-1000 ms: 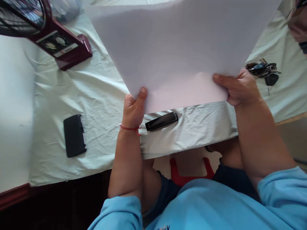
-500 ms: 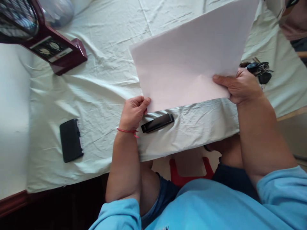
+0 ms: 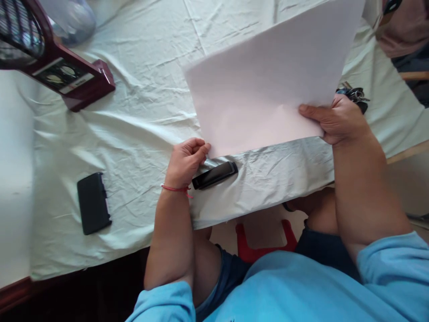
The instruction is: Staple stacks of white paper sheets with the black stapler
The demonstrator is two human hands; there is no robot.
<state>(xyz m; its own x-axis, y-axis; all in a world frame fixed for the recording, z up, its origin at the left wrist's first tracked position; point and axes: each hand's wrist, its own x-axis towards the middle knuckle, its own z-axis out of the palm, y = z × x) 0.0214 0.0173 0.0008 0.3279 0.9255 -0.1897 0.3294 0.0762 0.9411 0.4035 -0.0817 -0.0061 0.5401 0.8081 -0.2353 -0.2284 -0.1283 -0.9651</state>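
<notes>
A large white sheet of paper [image 3: 268,85] is held tilted above the cloth-covered table. My left hand [image 3: 187,161], with a red string on the wrist, pinches its lower left corner between thumb and fingers. At the right end, my right hand [image 3: 338,118] grips the sheet, thumb on top and fingers hidden beneath. Just below the paper's lower edge, a black stapler-like object [image 3: 215,175] lies on the cloth beside my left hand.
A black case-like object [image 3: 93,203] rests at the left of the table [image 3: 140,179]. A dark red fan-like appliance [image 3: 90,85] stands upper left, near a clear plastic item [image 3: 75,22]. Keys [image 3: 355,95] lie behind my right hand.
The view has shifted slightly, so the table and the objects on it appear a little further left. Both hands keep hold of the paper, which has barely moved in view.
</notes>
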